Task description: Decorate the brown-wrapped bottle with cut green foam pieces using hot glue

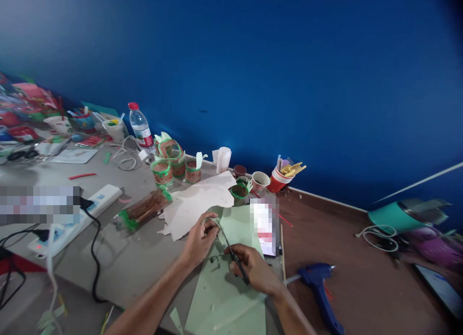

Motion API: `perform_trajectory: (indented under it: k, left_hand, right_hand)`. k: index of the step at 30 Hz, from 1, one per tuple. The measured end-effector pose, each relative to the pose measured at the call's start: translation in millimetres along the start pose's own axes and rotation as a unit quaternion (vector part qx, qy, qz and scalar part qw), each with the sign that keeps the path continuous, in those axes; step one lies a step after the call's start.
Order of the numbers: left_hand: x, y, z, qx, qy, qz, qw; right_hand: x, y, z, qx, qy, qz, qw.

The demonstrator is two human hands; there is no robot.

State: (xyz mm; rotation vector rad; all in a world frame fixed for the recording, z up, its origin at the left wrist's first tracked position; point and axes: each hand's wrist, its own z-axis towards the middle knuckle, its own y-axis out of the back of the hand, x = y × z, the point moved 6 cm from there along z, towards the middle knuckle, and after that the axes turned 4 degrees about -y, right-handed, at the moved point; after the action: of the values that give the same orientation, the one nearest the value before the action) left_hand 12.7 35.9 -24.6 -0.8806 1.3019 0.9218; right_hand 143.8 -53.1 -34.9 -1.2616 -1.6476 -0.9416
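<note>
My right hand (251, 267) is closed around the black handles of a pair of scissors (241, 271), whose blades point up and left toward my other hand. Between the fingertips of my left hand (200, 238) is a small pale green paper piece (222, 236), partly hidden by the fingers. The scissors' blades lie along this piece; I cannot tell whether they touch it. Beneath both hands a large sheet of light green paper (224, 301) lies on the table, with small dark bits on it.
White cut paper (202, 195) and brown, green-trimmed cups (161, 172) stand beyond my hands. A phone (265, 226) lies on the right of the green sheet. Nearby are a blue glue gun (320, 291), a power strip (97, 200) with cords, and a water bottle (141, 127).
</note>
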Motion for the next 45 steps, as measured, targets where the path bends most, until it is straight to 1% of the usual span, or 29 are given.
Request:
perform_trajectory:
  k: [6,11,16,23,34,45]
  left_hand:
    - [-3.7,0.2,0.2,-0.005,0.007,0.003,1.0]
    - [-6.9,0.3,-0.2,-0.001,-0.009,0.018,1.0]
    - [-7.2,-2.0,-0.8,0.01,-0.011,0.028,1.0]
    - [-5.4,-3.9,-0.9,0.001,-0.01,0.03,0.999]
    - [-5.9,-3.7,-0.3,0.008,-0.016,0.032,0.999]
    - [-9.3,-2.5,-2.4,0.012,-0.016,0.077,0.997]
  right_hand:
    - [1.5,-0.6,0.0,0.0,0.0,-0.001,1.0]
    - [1.5,-0.2,-0.3,0.001,0.0,0.004,1.0]
    - [4.7,-0.7,-1.1,0.007,0.002,-0.002,1.0]
    - [3.3,0.9,0.0,0.003,0.017,-0.014,1.0]
    - [5.5,0.6,-0.3,-0.002,0.002,0.016,1.0]
    - [7.4,1.1,-0.9,-0.001,-0.007,0.009,1.0]
